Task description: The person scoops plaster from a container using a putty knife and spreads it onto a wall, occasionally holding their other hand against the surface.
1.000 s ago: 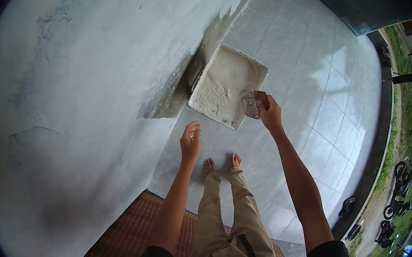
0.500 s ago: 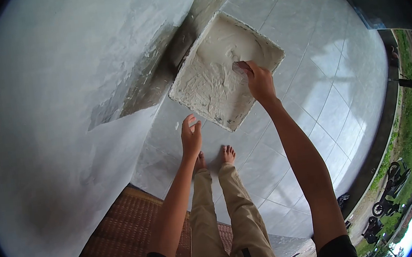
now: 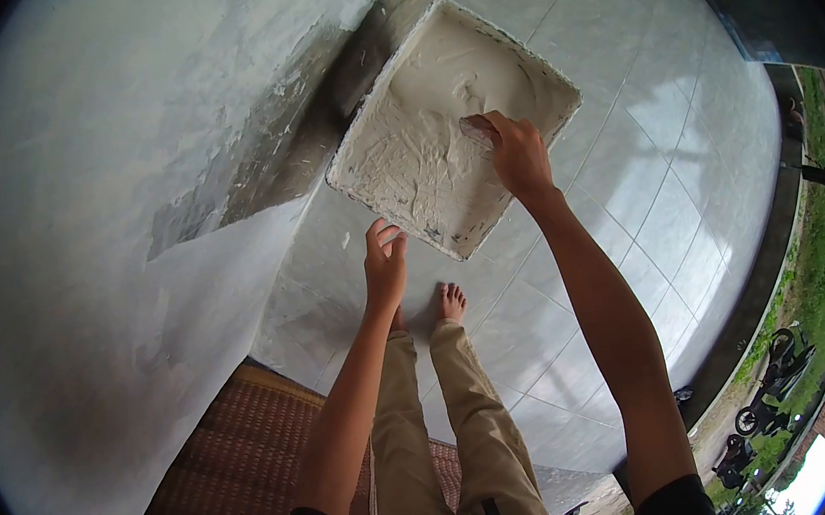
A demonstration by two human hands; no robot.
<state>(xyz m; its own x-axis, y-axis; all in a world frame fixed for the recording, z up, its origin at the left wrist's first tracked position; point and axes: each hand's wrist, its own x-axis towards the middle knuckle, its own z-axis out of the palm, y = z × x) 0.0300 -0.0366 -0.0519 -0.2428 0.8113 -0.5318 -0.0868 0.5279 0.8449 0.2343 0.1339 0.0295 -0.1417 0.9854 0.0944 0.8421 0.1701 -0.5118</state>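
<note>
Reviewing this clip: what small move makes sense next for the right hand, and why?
Probably drag the scraper a little through the pale paste, scooping some up: the right hand already holds it over the tray, its edge at the paste.

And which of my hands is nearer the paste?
Your right. Your right hand is over the paste, holding the scraper; your left hand is outside the tray, by its near edge.
</note>
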